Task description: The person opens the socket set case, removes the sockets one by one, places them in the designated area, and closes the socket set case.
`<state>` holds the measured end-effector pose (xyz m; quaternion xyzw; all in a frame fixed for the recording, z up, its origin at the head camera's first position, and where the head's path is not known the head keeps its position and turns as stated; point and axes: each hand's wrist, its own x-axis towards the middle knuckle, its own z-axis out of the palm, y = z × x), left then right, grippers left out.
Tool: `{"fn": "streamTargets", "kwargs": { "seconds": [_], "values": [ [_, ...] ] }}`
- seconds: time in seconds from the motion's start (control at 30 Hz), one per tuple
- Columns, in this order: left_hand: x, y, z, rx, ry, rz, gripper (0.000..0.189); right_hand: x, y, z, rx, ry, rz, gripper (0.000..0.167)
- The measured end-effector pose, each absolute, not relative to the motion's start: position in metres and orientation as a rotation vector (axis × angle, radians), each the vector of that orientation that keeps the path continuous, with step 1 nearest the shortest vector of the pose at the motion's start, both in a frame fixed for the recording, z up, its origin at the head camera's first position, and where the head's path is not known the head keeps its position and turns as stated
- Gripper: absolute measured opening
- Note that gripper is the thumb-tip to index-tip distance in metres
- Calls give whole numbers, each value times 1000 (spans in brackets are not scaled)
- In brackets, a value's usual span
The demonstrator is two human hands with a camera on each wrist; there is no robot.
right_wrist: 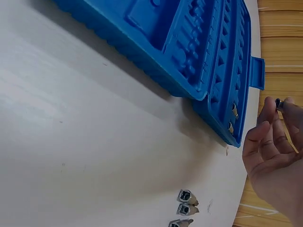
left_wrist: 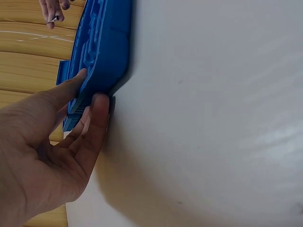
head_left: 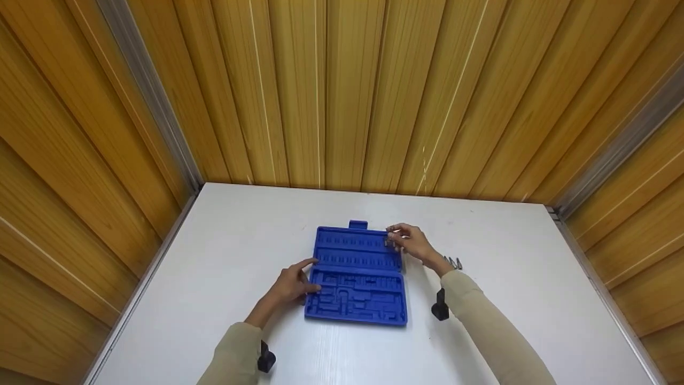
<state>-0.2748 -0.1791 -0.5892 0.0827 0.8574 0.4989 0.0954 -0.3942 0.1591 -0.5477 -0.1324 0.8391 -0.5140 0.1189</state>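
A blue moulded tool case lies open on the white table, lid side away from me. My left hand grips its left edge; in the left wrist view the thumb lies over the rim and the fingers against the outer side. Above the lid's far right corner, my right hand pinches a small metal bit socket between thumb and fingertip. Two similar bit sockets sit in lid slots at that corner. Several more bit sockets lie on the table, partly behind my right wrist.
The white table runs back to a wood-patterned panel wall, with metal frame posts at both corners. A latch tab sticks out from the lid's far edge. Dark camera mounts hang at both wrists.
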Motion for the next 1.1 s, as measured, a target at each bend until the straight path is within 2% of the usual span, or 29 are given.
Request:
{"fn": "streamTargets", "kwargs": {
  "seconds": [0.17,1.1],
  "values": [
    [-275,-179,-589,249,2550,1468,69,-392,168,-542,-387,2447,-1508,39],
    [-276,-181,-590,244,2522,1483,68,-386,240,-533,-403,2437,-1427,50]
  ]
}}
